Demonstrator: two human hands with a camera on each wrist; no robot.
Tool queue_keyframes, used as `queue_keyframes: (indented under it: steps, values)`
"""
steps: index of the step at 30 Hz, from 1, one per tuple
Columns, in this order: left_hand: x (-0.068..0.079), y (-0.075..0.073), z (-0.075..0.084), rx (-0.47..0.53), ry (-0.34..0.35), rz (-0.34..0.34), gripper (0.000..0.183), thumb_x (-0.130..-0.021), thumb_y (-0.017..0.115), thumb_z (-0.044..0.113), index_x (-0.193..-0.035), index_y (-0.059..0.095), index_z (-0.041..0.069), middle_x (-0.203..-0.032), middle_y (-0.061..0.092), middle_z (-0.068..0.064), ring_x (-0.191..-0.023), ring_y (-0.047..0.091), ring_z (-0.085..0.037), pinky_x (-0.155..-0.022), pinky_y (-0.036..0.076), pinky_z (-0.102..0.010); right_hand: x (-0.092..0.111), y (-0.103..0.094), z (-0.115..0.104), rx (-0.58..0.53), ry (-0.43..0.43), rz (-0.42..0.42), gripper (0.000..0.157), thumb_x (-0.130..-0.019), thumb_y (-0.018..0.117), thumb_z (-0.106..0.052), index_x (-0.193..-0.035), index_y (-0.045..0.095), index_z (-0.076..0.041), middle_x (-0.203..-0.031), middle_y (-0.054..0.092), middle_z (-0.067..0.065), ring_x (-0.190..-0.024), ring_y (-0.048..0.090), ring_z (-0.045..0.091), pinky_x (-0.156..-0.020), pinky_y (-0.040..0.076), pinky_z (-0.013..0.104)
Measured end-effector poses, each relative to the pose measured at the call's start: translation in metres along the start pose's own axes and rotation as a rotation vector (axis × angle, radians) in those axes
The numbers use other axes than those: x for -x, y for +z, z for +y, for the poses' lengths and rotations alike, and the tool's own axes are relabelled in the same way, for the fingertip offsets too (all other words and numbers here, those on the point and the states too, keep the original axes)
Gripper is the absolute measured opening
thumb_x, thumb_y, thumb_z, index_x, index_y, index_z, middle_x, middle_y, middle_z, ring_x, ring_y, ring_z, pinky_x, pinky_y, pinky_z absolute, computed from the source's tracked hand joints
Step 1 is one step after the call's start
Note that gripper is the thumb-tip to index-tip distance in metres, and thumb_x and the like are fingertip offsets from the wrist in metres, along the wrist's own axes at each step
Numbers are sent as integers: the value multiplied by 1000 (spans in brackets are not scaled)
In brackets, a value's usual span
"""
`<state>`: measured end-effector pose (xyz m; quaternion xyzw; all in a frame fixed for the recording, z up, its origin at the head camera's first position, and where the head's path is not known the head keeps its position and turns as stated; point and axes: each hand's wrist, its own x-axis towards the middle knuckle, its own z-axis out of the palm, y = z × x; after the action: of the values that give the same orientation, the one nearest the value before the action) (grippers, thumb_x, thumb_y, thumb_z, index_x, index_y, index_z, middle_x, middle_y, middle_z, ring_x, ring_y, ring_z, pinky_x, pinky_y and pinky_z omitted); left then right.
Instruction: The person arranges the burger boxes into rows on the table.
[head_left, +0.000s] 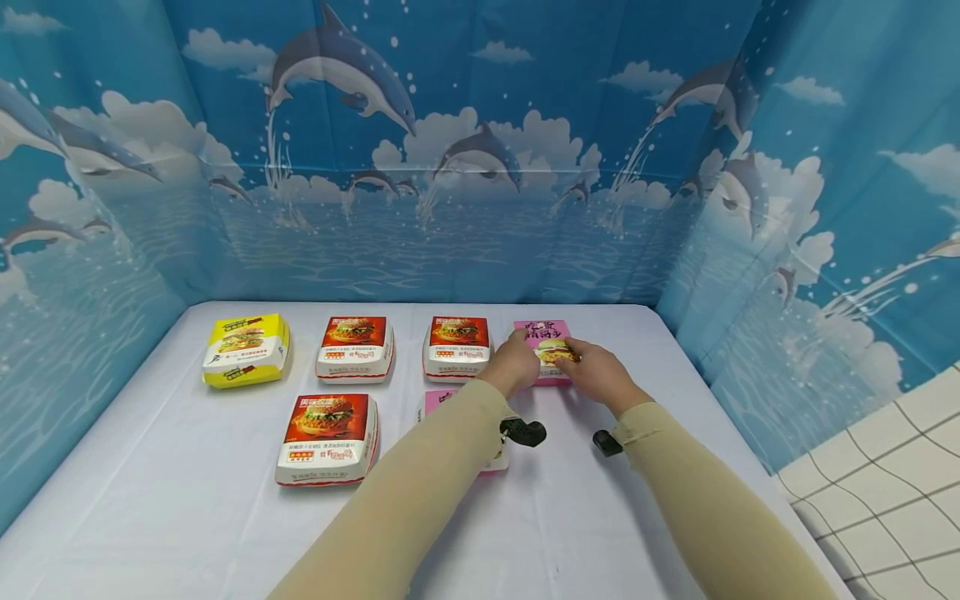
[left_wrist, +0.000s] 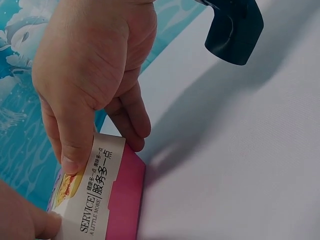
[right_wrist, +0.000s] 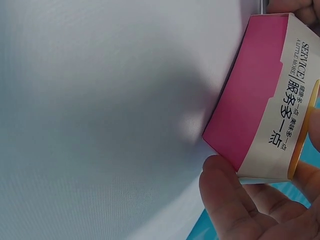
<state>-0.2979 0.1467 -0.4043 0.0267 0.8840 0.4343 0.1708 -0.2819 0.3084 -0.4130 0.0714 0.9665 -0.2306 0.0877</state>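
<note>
- The left hand (head_left: 516,367) pinched the back pink box (head_left: 551,353).
- The right hand (head_left: 602,377) pinched it too.
- A red box (head_left: 456,343) sat left of it.

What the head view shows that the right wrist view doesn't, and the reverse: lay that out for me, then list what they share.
Only head: the yellow burger box, three red-and-white burger boxes and a partly hidden second pink box.
Only right wrist: readable "SERVICE" lettering on the held pink box.
Both: that held box, the left hand and right hand on it, white table surface, blue backdrop.
</note>
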Motion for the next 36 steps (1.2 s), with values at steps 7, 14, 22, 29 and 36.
queue_keyframes:
  steps: [7,14,22,29,36]
  values:
    - [-3,2,-2,-1,2,1,67,-104,49,10,-167,32,23,-165,45,-10,-134,54,-25,-118,44,-45,0,0,-2,-15,6,3,67,-109,56,-38,-165,33,-9,-166,39,24,-152,37,48,-124,31,63]
    - [-3,2,-2,-24,7,9,66,-104,49,11,-166,32,21,-164,47,-11,-137,54,-26,-119,43,-47,3,1,-4,-13,5,2,67,-109,56,-38,-165,33,-8,-166,39,25,-152,37,47,-124,31,63]
    - [-2,3,-3,-24,11,17,65,-104,47,10,-166,32,22,-164,47,-11,-140,53,-26,-120,43,-46,3,0,-3,6,2,-2,67,-109,55,-37,-165,33,-8,-166,39,25,-152,38,48,-124,31,63]
    - [-4,3,-3,-27,-2,4,67,-104,50,12,-167,31,23,-163,48,-10,-132,56,-26,-115,46,-46,2,1,-3,5,-4,2,66,-110,54,-37,-165,33,-8,-166,39,25,-152,37,47,-125,31,63]
    - [-9,4,-5,-17,-15,-1,67,-104,51,14,-167,30,24,-163,49,-10,-130,56,-27,-114,47,-47,2,1,-3,-8,-6,1,66,-110,55,-37,-165,34,-8,-166,40,25,-152,37,47,-125,32,62]
